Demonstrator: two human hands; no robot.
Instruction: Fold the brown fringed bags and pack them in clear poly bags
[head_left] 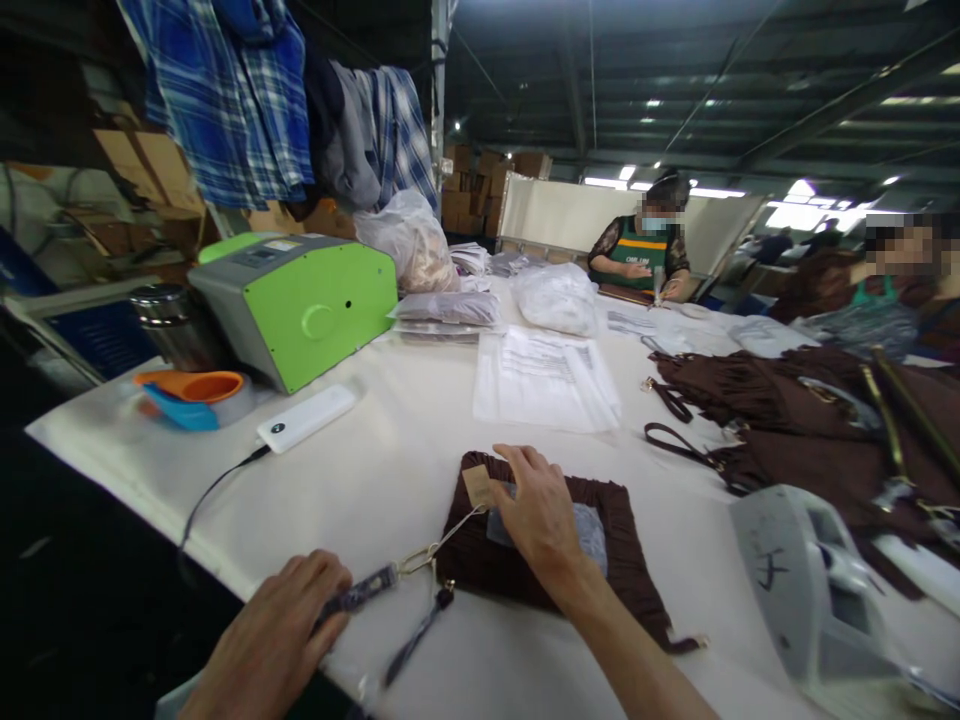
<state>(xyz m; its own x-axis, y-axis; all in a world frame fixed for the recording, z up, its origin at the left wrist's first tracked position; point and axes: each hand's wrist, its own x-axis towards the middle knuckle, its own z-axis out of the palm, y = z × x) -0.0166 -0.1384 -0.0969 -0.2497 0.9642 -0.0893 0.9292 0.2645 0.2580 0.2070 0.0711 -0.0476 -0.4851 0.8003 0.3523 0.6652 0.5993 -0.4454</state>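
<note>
A small brown ruffled bag point(480, 555) lies flat on the white table point(390, 470) in front of me. My right hand point(536, 515) rests flat on it, fingers over a grey label and a tan paper tag point(478, 486). My left hand point(281, 635) presses down on the bag's strap point(360, 592) near the table's front edge, where a gold clasp point(417, 558) joins it. A second dark strap point(420, 632) lies beside it.
A green machine point(296, 305) stands at the back left, with a white power bank point(306, 417), orange and blue bowls point(191, 392) and a steel flask point(161, 320). Printed plastic sleeves point(544, 380) lie mid-table. A pile of brown bags point(810, 420) and a grey device point(806, 585) sit right. Two people sit across the table.
</note>
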